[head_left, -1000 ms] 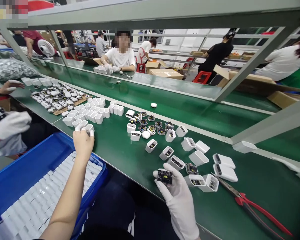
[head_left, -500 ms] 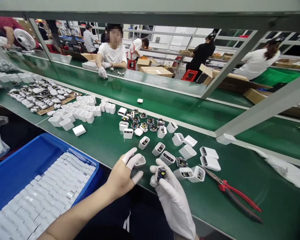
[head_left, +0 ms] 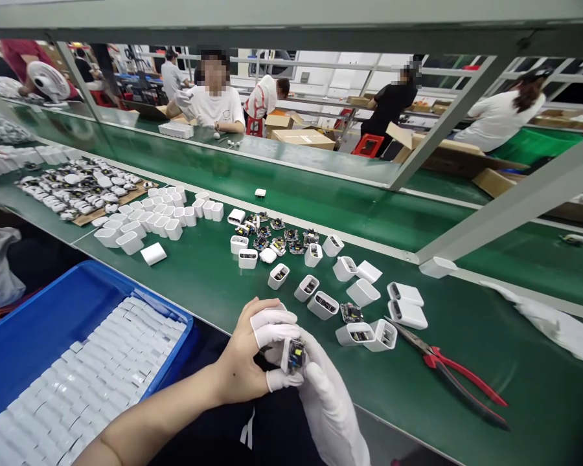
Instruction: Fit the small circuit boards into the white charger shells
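Note:
My left hand, bare with white finger cots, and my gloved right hand meet at the near edge of the green table. Between them they pinch a small circuit board that sits in a white charger shell. Both hands are closed on this pair. Just beyond lie several open white shells with boards inside and a cluster of loose boards.
Red-handled pliers lie to the right. A blue bin of white shells sits at lower left. Rows of empty shells stand on the left. A conveyor belt runs behind. Other workers sit across and at the far left.
My left hand came from the shell rows on the left to my right hand with a white shell. The board now sits against that shell, both hands closed round them.

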`<state>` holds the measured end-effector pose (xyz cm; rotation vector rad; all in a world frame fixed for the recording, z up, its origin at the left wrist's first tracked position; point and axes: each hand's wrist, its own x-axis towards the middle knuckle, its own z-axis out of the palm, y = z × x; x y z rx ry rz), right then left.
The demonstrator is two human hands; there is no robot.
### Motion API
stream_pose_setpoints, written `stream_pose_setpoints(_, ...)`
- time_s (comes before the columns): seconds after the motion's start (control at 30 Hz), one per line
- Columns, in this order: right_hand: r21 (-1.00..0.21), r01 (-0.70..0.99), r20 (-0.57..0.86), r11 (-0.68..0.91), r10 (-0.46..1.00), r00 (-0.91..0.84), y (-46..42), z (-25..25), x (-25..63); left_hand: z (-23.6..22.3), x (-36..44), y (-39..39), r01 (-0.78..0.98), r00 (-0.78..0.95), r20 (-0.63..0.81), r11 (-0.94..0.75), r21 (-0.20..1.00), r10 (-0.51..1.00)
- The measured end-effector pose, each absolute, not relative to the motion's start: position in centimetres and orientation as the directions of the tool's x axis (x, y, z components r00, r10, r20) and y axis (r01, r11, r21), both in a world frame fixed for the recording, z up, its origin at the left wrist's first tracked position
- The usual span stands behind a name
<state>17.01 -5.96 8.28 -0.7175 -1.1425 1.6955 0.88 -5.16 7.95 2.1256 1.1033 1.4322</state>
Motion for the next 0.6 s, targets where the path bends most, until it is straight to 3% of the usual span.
stream_pose_setpoints(0.2,-0.911,-0.384,0.008,-0.148,0.927,-0.374,-6.3,9.2,17.3,8.2,1.1,-5.5,0.163,0.164,0.597,-0.619,0.768,0.785)
stream_pose_setpoints(0.43,-0.915,-0.355,-0.076,-0.193,0.945,-0.317,-6.2,9.4,17.3,8.4,0.8,-5.5,0.145,0.132,0.604,-0.618,0.772,0.786)
stream_pose_setpoints(0.6,-0.928,-0.34,-0.038,-0.156,0.943,-0.331,-6.2,9.5,17.5,8.7,0.5,-5.4,0.069,0.177,0.53,-0.547,0.834,0.83)
